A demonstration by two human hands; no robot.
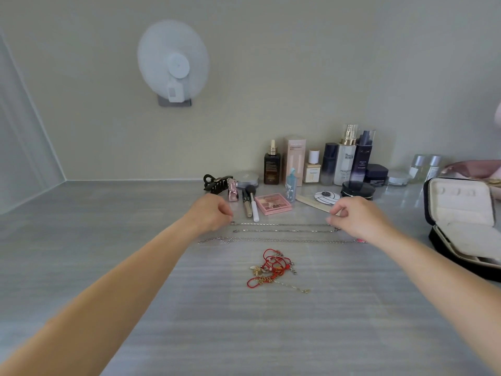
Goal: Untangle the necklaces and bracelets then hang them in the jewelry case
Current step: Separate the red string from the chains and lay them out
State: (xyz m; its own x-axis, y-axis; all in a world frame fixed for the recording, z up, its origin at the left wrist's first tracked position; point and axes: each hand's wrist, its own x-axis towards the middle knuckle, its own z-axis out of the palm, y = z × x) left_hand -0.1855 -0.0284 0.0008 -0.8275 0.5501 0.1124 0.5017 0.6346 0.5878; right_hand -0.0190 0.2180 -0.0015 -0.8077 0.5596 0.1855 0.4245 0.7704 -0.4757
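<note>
Head view shows both hands reaching out over the desk [189, 321]. The left hand [212, 213] has its fingers curled and pinches the left end of the far chain [280, 224]. The right hand [357, 217] is curled the same way and pinches the right end. So the far chain lies pulled straight between them, running left to right.

Just nearer lie the middle chain [284, 230] and the near chain [284, 240]. They are also straight, left to right, and apart from each other. Nearer again, in the middle of the desk, sits the red bundle of bracelets [271, 268], all knotted up and not touched.

The jewelry case [461, 202] stands open at the right side of the desk, well apart from the chains. It is on the right hand's side, so I think that hand is the better one to carry a chain over. Makeup [272, 203] stands behind the hands by the wall.
</note>
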